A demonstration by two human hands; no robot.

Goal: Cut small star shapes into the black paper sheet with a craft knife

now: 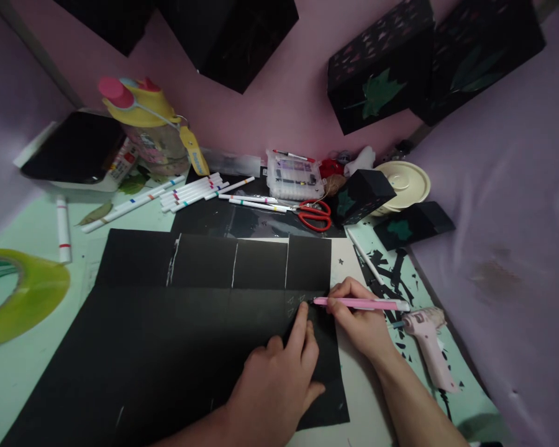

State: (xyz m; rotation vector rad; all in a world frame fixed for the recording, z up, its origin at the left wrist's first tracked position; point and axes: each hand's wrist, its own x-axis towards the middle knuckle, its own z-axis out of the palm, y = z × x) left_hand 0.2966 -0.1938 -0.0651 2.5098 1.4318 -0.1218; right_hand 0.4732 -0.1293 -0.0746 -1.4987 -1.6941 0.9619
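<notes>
A large sheet of black card [168, 347] lies before me, with a folded flap strip along its far edge cut by slits. My right hand [361, 320] pinches a slim pink pen-shaped tool [363, 303], its dark tip on the card near the right edge. Beside the tip are small pale triangle outlines [296, 301]. My left hand [279, 379] rests on the card with thumb spread, its stretched index finger pressing just left of the tip. A white sheet [361, 385] shows under the card's right side.
Red-handled scissors [314, 215], white markers [193, 191] and a clear case [294, 177] lie behind the card. A pink glue gun [431, 347] and black scraps [395, 267] are at right. Green tape [41, 292] lies left; black boxes [382, 68] hang above.
</notes>
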